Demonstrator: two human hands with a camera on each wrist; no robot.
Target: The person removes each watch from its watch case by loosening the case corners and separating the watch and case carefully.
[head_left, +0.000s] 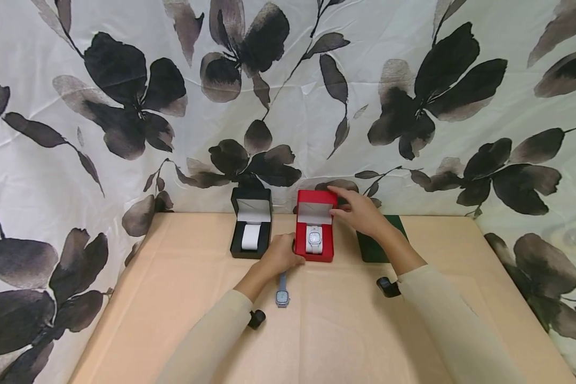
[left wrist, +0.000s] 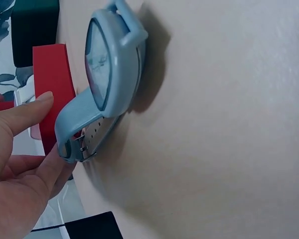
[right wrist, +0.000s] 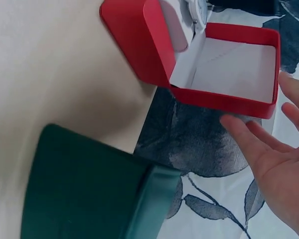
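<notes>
A red watch box (head_left: 319,256) stands with its lid raised, and a white watch (head_left: 314,239) sits on the cushion inside. My left hand (head_left: 282,254) grips its front left corner, thumb (left wrist: 46,97) against the front face, other fingers along the side. At the right edge of the raised lid (right wrist: 224,102) is my right hand (right wrist: 284,154), fingers spread and loosely bent, fingertips close to the rim. Below my left hand lies a light blue watch (head_left: 282,297), its strap buckled in a loop in the left wrist view.
Left of the red box, an open black watch box (head_left: 235,248) holds a bare white cushion (head_left: 250,237). A closed dark green box (head_left: 375,249) lies to the right, partly behind my right forearm. A floral cloth (head_left: 317,133) hangs behind the table's (head_left: 197,288) back edge.
</notes>
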